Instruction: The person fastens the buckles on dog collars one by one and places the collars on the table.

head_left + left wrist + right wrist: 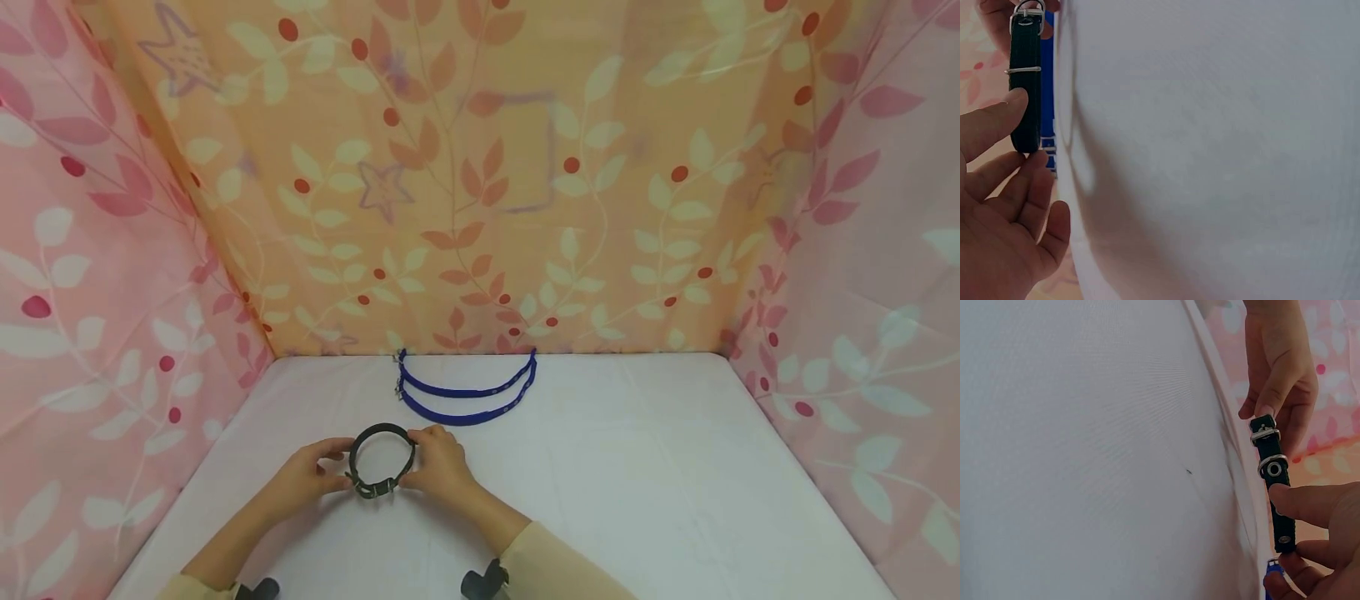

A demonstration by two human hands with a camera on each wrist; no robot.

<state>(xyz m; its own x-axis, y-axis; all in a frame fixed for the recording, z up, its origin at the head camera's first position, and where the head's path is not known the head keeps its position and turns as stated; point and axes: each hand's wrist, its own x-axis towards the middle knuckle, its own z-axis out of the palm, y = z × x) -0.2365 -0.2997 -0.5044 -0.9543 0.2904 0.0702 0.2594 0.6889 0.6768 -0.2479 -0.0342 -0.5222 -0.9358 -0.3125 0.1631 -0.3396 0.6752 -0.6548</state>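
Nearest my head camera, two tan sleeves (558, 567) and the dark wrist mounts (486, 581) edge into the bottom of the frame. Beyond them, the person's left hand (296, 479) and right hand (446, 467) hold a dark collar (384, 427) over the white worktop (637, 467), left of its middle; I cannot tell whether its lower edge touches the surface. The relation I watch is that the collar sits directly between the two sets of fingers, neither hand nearer, its band pinched between thumb and fingers on either side. As a nearly round loop it gives me no clear long axis from the head view, but its buckle (378, 487) is on the side facing the person. Two blue straps (465, 419) lie just beyond, toward the back edge. From the head I can't make out any holes; my right wrist view shows metal-rimmed eyelets (1274, 469) beside the right thumb (1300, 501), while the left wrist view shows a slim metal loop (1023, 70) between buckle and left thumb (1004, 115).
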